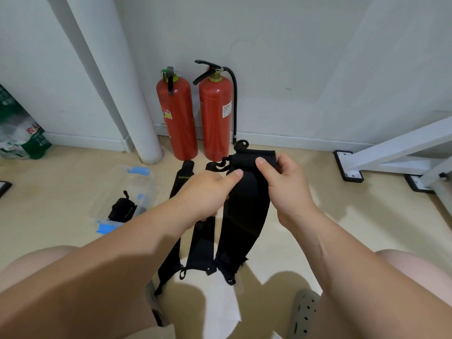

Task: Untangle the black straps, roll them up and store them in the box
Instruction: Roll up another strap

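Note:
I hold a wide black strap (247, 211) up over the floor. My left hand (208, 192) pinches its left edge near the top, thumb on the front. My right hand (283, 184) grips the folded top end, thumb over the fold; a small black loop sticks up above it. The strap's lower end hangs down to the floor. Two more black straps (200, 243) lie stretched out on the floor to its left, one with yellow lettering. A clear plastic box (146, 184) with blue clips sits on the floor at the left, with one rolled black strap (121, 209) inside.
Two red fire extinguishers (195, 118) stand against the wall just behind the straps. A white pipe (137, 113) rises at their left. White frame legs (391, 155) with black feet are on the right. A green and white bag (19, 130) leans at far left. My knees and sandals frame the bottom.

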